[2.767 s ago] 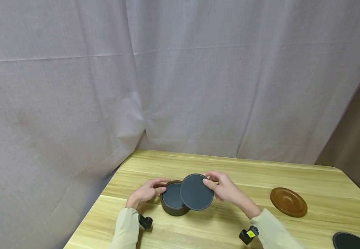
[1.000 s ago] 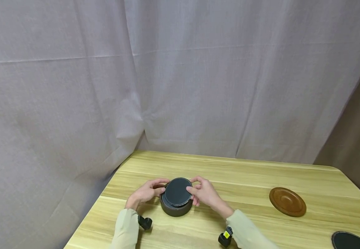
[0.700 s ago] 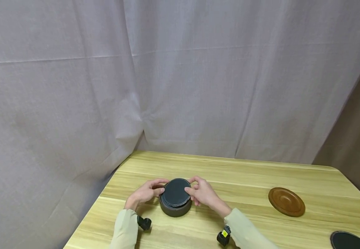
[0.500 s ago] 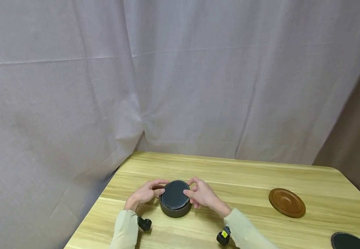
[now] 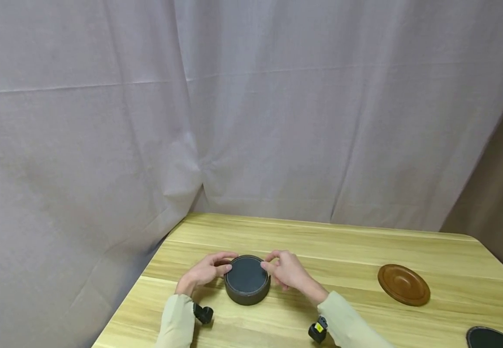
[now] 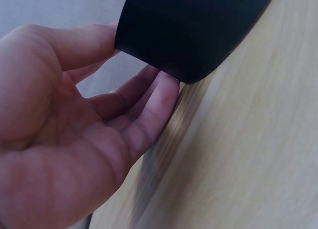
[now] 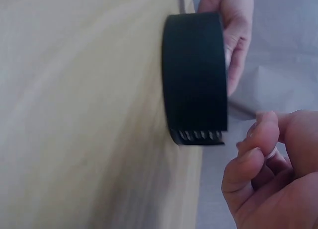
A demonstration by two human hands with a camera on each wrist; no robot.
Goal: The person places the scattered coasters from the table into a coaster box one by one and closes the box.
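Observation:
A round dark coaster holder (image 5: pixel 248 297) stands on the table in the head view. The top coaster (image 5: pixel 246 274), dark with a stitched edge, lies flat inside its rim. My left hand (image 5: pixel 205 269) grips the holder's left side, thumb at the rim and fingers round the far side; the left wrist view shows the holder (image 6: pixel 184 35) between them. At the right rim is my right hand (image 5: pixel 289 271). In the right wrist view its loosely curled fingers hold nothing, just off the holder (image 7: pixel 195 75). Stacked edges (image 7: pixel 198 135) show in a slot in the holder's wall.
A brown round wooden-looking disc (image 5: pixel 403 285) with a raised ring lies on the table (image 5: pixel 321 241) to the right. Another dark round piece (image 5: pixel 492 338) is cut off at the lower right corner. Grey cloth (image 5: pixel 277 145) hangs behind the table's far edge.
My right hand has brought the coaster left over the holder and lowered it in; it went from tilted to flat. The right fingers have let go. The left hand has kept its place.

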